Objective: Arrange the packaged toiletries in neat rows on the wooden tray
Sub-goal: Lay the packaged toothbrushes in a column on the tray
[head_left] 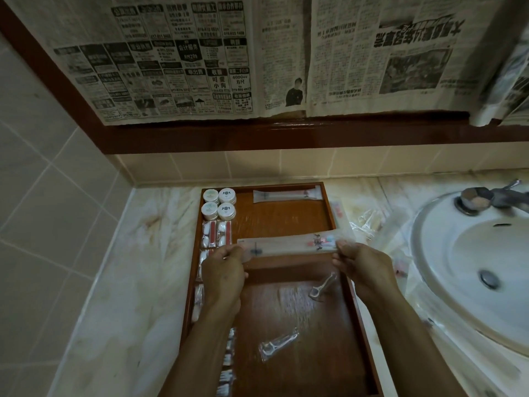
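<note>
Marble counter [120, 282] beside the sink [458, 267] carries the wooden tray [289, 219]. My left hand [223, 270] and right hand [363, 267] each pinch one end of a long clear toothbrush packet [289, 244], holding it level above the tray's middle. Four round white jars [219, 204] stand in its far left corner, and another packet [287, 194] lies along the far edge.

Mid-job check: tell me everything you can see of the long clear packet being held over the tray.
The long packet is a clear plastic sleeve, blurred, with a dark printed emblem and pink, red and blue contents bunched at its right end. It lies level, crosswise above the wooden tray, roughly parallel to a similar packet at the tray's far edge. The left hand pinches its left end and the right hand its right end. It looks lifted, but that is unclear.
</note>
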